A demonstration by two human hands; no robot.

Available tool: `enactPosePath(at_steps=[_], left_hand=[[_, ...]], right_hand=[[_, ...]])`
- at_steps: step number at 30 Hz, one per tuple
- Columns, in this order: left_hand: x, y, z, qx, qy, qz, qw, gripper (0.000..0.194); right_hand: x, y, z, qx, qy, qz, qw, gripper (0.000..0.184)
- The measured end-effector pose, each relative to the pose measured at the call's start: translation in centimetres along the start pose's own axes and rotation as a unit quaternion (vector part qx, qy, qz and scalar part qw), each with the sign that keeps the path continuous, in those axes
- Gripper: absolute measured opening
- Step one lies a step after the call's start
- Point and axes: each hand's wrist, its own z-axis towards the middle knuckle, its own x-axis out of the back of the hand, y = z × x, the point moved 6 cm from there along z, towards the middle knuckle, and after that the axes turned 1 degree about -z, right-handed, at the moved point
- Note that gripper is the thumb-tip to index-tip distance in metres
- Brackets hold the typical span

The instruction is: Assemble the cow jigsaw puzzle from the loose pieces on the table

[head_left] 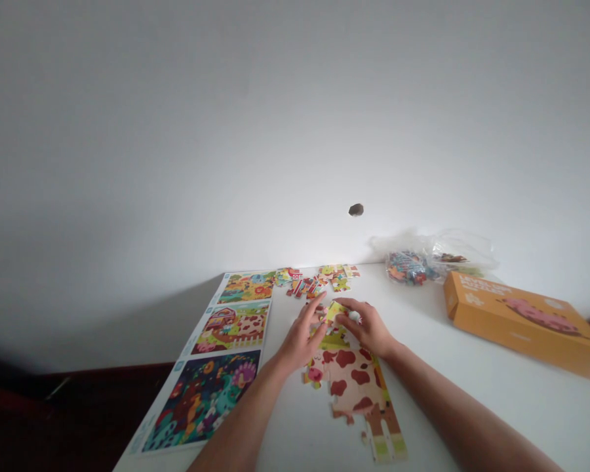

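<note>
A yellow-green puzzle piece [335,311] is pinched between the thumb and fingers of my right hand [372,330]. Just left of that piece is my left hand [299,339], its thumb and fingers spread apart, with no piece visibly gripped. Below both hands lies a partly joined puzzle [347,380] showing a cow with brown patches and a pink nose. Small parts of the puzzle's upper edge are hidden by my fingers. A small white item [355,317], too blurred to name, shows beside my right fingers.
Loose puzzle pieces [305,286] lie near the wall. A picture sheet with three scenes [232,326] is on the left. Clear bags of pieces [409,267] and an orange puzzle box [526,321] stand on the right of the white table [288,429].
</note>
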Motion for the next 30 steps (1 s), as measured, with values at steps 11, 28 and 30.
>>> enactPosePath(at_steps=[11,28,30], left_hand=[[2.3,-1.7,0.0,0.047,0.090,0.340,0.935,0.032],[3.0,-3.1,0.7,0.094,0.082,0.390,0.912,0.054],[2.8,-2.8,0.7,0.085,0.078,0.389,0.914,0.053]], right_hand=[[3.3,6.8,-0.3,-0.267,0.085,-0.271,0.921,0.044],[-1.2,2.5,0.3,-0.033,-0.144,-0.293,0.945,0.042],[-2.0,1.4,0.0,0.005,-0.188,-0.268,0.945,0.046]])
